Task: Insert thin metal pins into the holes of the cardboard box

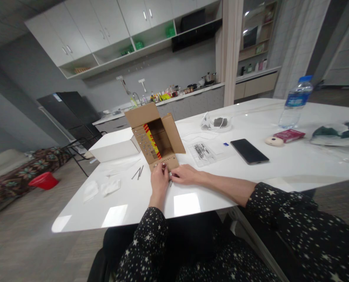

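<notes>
An open cardboard box point(165, 137) stands on the table in front of me, its flaps spread. Red-and-yellow tape runs down one flap, which is dotted with small round metallic pieces. My left hand point(159, 176) is at the box's lower flap point(172, 161), fingers closed together; a small shiny bit shows near the fingertips. Beside it, my right hand point(184, 174) pinches at something small and dark by the flap's edge, too tiny to name. Several thin dark rods point(138, 172) lie left of my left hand. A clear plastic case point(202, 153) holding small dark pieces sits beyond my right hand.
A white box point(115, 144) stands to the left, with crumpled white tissues point(110, 187) nearer. Rightward lie a black phone point(249, 151), a pink packet point(289, 135), and a water bottle point(295, 102). A white device with a cable point(220, 123) rests at the back.
</notes>
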Demonstrator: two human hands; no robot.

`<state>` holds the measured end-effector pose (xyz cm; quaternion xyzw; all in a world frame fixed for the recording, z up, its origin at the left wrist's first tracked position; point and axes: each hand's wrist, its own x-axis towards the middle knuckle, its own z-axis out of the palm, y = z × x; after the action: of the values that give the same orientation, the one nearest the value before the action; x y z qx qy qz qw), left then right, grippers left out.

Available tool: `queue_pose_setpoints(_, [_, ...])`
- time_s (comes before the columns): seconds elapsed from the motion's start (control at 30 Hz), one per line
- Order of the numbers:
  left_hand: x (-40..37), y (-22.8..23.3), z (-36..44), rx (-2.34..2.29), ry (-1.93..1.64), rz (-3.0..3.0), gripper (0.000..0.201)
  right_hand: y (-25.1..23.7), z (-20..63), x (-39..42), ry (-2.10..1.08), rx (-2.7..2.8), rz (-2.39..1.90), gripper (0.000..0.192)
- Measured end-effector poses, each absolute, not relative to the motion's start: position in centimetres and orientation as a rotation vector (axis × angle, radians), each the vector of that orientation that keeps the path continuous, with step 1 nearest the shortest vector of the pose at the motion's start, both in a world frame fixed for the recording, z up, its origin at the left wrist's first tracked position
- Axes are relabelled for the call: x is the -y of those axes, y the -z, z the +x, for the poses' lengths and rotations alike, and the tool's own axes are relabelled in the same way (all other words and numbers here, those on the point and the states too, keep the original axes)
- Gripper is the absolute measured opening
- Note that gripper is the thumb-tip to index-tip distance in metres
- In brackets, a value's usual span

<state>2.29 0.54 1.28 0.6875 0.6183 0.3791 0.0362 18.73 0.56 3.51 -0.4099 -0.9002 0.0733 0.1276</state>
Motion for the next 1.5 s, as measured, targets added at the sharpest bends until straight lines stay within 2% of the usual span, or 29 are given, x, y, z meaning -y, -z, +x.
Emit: queue_pose_setpoints(1.5, [-0.37, -0.93, 1.85, -1.910, -1.292, 1.908, 0.014, -3.05, 18.54, -0.55, -0.179, 2.646, -1.176, 0.037])
